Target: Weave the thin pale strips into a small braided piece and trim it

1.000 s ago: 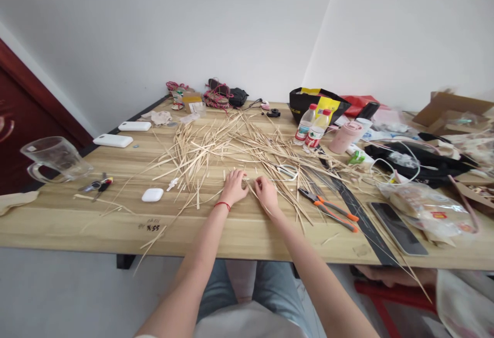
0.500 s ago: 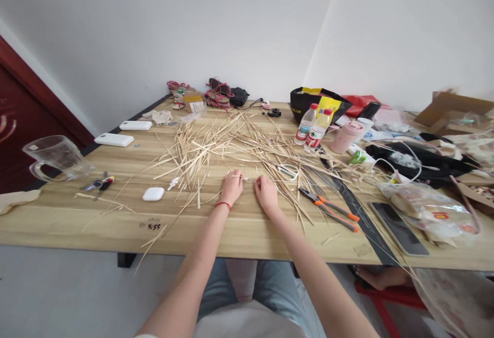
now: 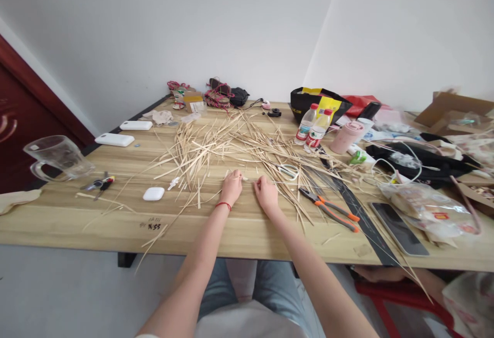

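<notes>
My left hand (image 3: 231, 188), with a red string bracelet at the wrist, is closed in a pinch at the table's middle. A narrow pale straw strip (image 3: 245, 179) shows at its fingertips. Just to its right, my right hand (image 3: 266, 194) is curled with thumb and fingers together, and a thin strand runs out past its right side. A small gap separates the hands. Beyond them spreads a loose pile of flat straw strips (image 3: 198, 154). Scissors (image 3: 288, 172) with pale handles lie beyond my right hand, and orange-handled pliers (image 3: 332, 209) lie to its right.
On the left are a glass mug (image 3: 57, 158), white power banks (image 3: 115, 139), keys (image 3: 101, 183) and a white earphone case (image 3: 153, 194). To the right stand water bottles (image 3: 313, 129) and a pink cup (image 3: 345, 137); a phone (image 3: 398, 228) lies nearer. Another person's leg shows below the table.
My right hand has shifted very slightly left; my left hand is nearly still. At the lower right, the other person's leg and clothing have moved, and a long strand now hangs farther past the table edge.
</notes>
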`<state>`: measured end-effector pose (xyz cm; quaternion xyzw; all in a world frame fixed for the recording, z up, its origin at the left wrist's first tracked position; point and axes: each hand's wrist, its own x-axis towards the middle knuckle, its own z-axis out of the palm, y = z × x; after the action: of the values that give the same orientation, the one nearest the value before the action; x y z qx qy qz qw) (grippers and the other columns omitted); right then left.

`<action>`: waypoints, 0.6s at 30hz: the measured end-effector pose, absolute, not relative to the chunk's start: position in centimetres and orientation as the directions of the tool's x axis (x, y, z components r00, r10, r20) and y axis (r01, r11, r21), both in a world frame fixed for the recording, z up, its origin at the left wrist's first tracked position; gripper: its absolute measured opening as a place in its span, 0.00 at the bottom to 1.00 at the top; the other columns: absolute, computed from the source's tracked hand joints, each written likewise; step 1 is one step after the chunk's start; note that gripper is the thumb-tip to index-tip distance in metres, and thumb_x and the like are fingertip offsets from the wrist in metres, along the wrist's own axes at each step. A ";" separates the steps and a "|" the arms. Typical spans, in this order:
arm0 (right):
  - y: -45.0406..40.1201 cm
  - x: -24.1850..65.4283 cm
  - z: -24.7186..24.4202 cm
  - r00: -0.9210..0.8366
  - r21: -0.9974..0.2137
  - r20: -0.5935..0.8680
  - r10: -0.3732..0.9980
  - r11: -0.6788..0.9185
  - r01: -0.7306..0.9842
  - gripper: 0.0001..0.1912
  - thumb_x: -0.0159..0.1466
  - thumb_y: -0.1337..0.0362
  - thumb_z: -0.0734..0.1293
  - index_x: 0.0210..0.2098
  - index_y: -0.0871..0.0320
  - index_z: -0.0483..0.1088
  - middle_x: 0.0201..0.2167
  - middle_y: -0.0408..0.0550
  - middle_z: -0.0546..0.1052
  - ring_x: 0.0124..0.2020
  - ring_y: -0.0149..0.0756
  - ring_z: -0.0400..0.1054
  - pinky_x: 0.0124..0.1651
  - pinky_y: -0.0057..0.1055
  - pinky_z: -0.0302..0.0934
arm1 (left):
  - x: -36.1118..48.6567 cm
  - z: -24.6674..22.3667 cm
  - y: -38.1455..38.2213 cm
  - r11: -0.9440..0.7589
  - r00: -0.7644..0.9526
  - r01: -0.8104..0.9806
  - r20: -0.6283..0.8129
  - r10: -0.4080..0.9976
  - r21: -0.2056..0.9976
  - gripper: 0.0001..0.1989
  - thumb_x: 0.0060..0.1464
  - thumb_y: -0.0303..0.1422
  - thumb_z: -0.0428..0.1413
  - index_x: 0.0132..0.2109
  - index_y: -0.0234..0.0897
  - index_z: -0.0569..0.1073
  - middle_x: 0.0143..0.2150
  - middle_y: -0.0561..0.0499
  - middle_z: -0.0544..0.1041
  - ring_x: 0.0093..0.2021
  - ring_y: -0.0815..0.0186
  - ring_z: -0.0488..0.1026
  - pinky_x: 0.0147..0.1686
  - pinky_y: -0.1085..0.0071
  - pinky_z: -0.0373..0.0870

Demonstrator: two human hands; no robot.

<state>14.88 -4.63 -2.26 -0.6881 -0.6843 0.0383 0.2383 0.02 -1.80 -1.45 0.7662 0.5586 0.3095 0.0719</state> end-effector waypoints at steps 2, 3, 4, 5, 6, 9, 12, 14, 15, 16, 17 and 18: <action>-4.7 14.8 -2.2 0.084 -0.374 0.273 0.959 0.026 0.927 0.13 0.65 0.54 0.57 0.35 0.58 0.63 0.24 0.49 0.73 0.26 0.36 0.67 0.28 0.28 0.47 | 0.0 -1.4 -1.9 -0.382 0.201 0.809 0.400 0.894 0.447 0.06 0.58 0.27 0.43 0.35 0.39 0.64 0.35 0.47 0.71 0.38 0.61 0.69 0.39 0.66 0.63; -4.7 14.8 -2.2 0.102 -0.373 0.273 0.957 0.007 0.928 0.14 0.64 0.52 0.57 0.34 0.58 0.62 0.24 0.49 0.73 0.26 0.36 0.67 0.28 0.28 0.47 | 0.1 -1.4 -1.9 -0.392 0.214 0.806 0.399 0.892 0.444 0.06 0.58 0.28 0.44 0.35 0.39 0.64 0.35 0.47 0.71 0.38 0.62 0.69 0.39 0.66 0.63; -4.8 14.8 -2.1 0.123 -0.373 0.274 0.954 -0.012 0.928 0.16 0.64 0.51 0.57 0.33 0.58 0.62 0.24 0.49 0.73 0.25 0.36 0.67 0.27 0.28 0.47 | 0.1 -1.4 -1.9 -0.402 0.228 0.803 0.396 0.889 0.440 0.06 0.58 0.28 0.44 0.36 0.39 0.64 0.35 0.47 0.71 0.38 0.62 0.69 0.39 0.66 0.63; -4.8 14.8 -2.1 0.142 -0.374 0.275 0.951 -0.030 0.927 0.17 0.63 0.49 0.58 0.32 0.57 0.62 0.23 0.48 0.73 0.24 0.36 0.67 0.27 0.28 0.46 | 0.1 -1.4 -2.0 -0.411 0.242 0.801 0.393 0.887 0.435 0.06 0.58 0.28 0.44 0.36 0.39 0.64 0.35 0.47 0.71 0.37 0.62 0.69 0.39 0.66 0.63; -4.9 14.8 -2.0 0.158 -0.374 0.274 0.949 -0.046 0.926 0.18 0.62 0.47 0.58 0.31 0.57 0.62 0.22 0.48 0.73 0.24 0.36 0.67 0.26 0.28 0.46 | 0.2 -1.3 -2.0 -0.419 0.253 0.801 0.392 0.884 0.427 0.06 0.58 0.28 0.44 0.36 0.39 0.65 0.35 0.47 0.71 0.37 0.62 0.68 0.39 0.66 0.63; -5.0 14.8 -1.8 0.191 -0.369 0.271 0.943 -0.081 0.926 0.21 0.61 0.44 0.57 0.29 0.57 0.62 0.21 0.49 0.73 0.23 0.38 0.67 0.26 0.28 0.46 | 0.2 -1.2 -2.1 -0.444 0.285 0.806 0.402 0.870 0.392 0.06 0.58 0.28 0.43 0.37 0.39 0.65 0.37 0.47 0.71 0.38 0.62 0.68 0.40 0.66 0.63; -5.0 14.8 -1.7 0.206 -0.359 0.281 0.937 -0.096 0.928 0.23 0.60 0.42 0.57 0.29 0.57 0.63 0.22 0.51 0.73 0.26 0.40 0.68 0.28 0.30 0.48 | 0.3 -1.0 -2.1 -0.478 0.321 0.796 0.410 0.854 0.372 0.07 0.59 0.29 0.43 0.36 0.39 0.65 0.37 0.47 0.71 0.38 0.62 0.68 0.41 0.66 0.63; -5.1 14.8 -1.6 0.209 -0.358 0.283 0.936 -0.099 0.929 0.24 0.60 0.42 0.56 0.29 0.58 0.64 0.23 0.53 0.73 0.27 0.41 0.68 0.30 0.30 0.49 | 0.3 -0.8 -2.1 -0.497 0.340 0.782 0.409 0.847 0.377 0.07 0.58 0.29 0.43 0.35 0.38 0.65 0.37 0.47 0.71 0.38 0.62 0.68 0.41 0.65 0.63; -5.1 14.8 -1.6 0.211 -0.356 0.280 0.937 -0.103 0.929 0.24 0.60 0.42 0.56 0.28 0.58 0.64 0.24 0.54 0.74 0.28 0.41 0.68 0.31 0.31 0.49 | 0.3 -0.8 -2.2 -0.503 0.346 0.775 0.409 0.844 0.383 0.07 0.58 0.28 0.43 0.35 0.38 0.66 0.37 0.47 0.71 0.38 0.62 0.68 0.41 0.65 0.63; -5.1 14.8 -1.6 0.216 -0.353 0.275 0.937 -0.110 0.929 0.25 0.60 0.42 0.56 0.28 0.58 0.64 0.24 0.54 0.74 0.28 0.41 0.68 0.31 0.31 0.49 | 0.3 -0.7 -2.2 -0.507 0.348 0.770 0.411 0.843 0.387 0.07 0.57 0.28 0.44 0.35 0.38 0.66 0.37 0.47 0.71 0.38 0.62 0.68 0.42 0.65 0.63; -5.1 14.8 -1.5 0.221 -0.347 0.268 0.938 -0.120 0.930 0.25 0.60 0.41 0.56 0.28 0.58 0.65 0.25 0.54 0.74 0.29 0.41 0.68 0.32 0.31 0.49 | 0.3 -0.7 -2.3 -0.510 0.350 0.766 0.412 0.841 0.391 0.07 0.57 0.27 0.45 0.35 0.38 0.66 0.37 0.47 0.71 0.39 0.62 0.68 0.42 0.65 0.63; -5.1 14.8 -1.5 0.227 -0.339 0.262 0.938 -0.131 0.932 0.25 0.60 0.41 0.56 0.29 0.58 0.65 0.25 0.54 0.74 0.29 0.40 0.68 0.32 0.30 0.49 | 0.3 -0.6 -2.3 -0.513 0.352 0.764 0.412 0.840 0.392 0.06 0.55 0.26 0.46 0.35 0.38 0.67 0.37 0.47 0.71 0.39 0.62 0.68 0.43 0.65 0.63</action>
<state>14.84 -5.05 -1.52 -0.7521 -0.6215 0.0071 0.2192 0.27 -2.35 -0.61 0.8197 0.4893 0.2906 0.0656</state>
